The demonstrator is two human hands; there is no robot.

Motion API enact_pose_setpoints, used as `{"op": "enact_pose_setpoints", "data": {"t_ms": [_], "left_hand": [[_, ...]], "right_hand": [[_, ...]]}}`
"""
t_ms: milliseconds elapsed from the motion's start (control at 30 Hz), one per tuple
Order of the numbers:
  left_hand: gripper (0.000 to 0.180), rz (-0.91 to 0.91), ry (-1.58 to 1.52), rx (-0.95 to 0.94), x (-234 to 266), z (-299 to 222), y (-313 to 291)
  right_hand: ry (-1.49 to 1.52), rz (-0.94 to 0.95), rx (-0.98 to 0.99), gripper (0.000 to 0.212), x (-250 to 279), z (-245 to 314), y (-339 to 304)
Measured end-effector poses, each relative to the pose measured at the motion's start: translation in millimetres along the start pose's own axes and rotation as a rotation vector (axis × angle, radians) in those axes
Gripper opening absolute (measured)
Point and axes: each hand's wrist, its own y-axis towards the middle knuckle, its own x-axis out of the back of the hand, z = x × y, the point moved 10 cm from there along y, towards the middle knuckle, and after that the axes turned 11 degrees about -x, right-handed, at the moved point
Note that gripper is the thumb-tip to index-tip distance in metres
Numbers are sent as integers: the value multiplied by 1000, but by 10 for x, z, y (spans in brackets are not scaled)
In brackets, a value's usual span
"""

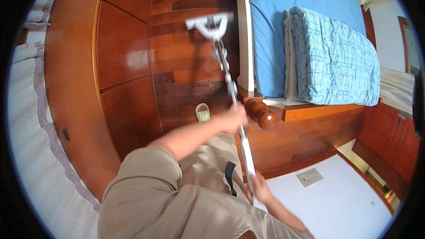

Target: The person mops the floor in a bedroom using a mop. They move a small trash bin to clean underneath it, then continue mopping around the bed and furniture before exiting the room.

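Observation:
A long-handled mop (247,152) slants away from me, its pole light and metallic. Its white head (211,23) is a wide bar with a triangular bracket, blurred by motion, over the dark wooden floor (177,77) between the cabinet and the bed; whether it touches the boards I cannot tell. My left hand (235,118) is wrapped round the middle of the pole, beside the bedpost. Lower on the same pole, near its end, my right hand (260,188) is closed round it. A pale green slipper (202,112) shows on the floor left of my left hand.
Along the left runs a reddish wooden cabinet (124,53). The bed (270,26) on the right has a blue sheet, a folded light-blue quilt (338,59) and a rounded wooden bedpost (265,118) close to the pole. A white panel (327,203) with a grey plate lies at lower right.

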Motion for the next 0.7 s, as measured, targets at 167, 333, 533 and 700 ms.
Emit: {"op": "enact_pose_setpoints", "data": {"t_ms": [167, 333, 533, 700], "left_hand": [[18, 33, 305, 245, 618, 1436, -282], [14, 285, 265, 10, -327, 302, 31], [15, 247, -400, -223, -931, -1935, -62], [13, 66, -551, -229, -667, -2190, -101]], "right_hand": [[312, 55, -104, 34, -491, 934, 1218], [160, 50, -284, 40, -92, -285, 623], [-189, -349, -574, 52, 443, -1736, -1366], [-288, -406, -584, 53, 567, -1875, -1844]]}}
